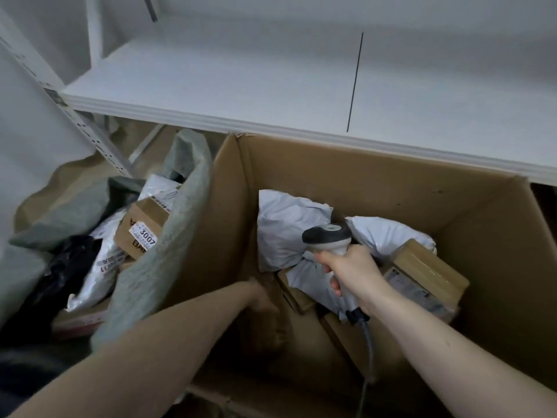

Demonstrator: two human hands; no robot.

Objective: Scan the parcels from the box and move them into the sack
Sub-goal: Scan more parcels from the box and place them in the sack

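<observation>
Cardboard box [376,179] — right hand [351,271] gripping scanner [328,236], left hand [262,300] inside

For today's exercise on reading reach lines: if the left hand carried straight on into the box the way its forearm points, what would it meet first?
Probably the brown carton low in the cardboard box, just beyond the left hand. The hand is shadowed and blurred, so it may already be touching it; depth is unclear.

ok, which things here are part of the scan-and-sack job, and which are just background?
Job:
- scanner, gripped by the right hand
- cardboard box with grey mailers and a small taped carton
- green sack, already holding parcels including a labelled carton
- left hand, reaching low into the box; its grip is blurred

Background:
- white shelf
- shelf upright
</observation>
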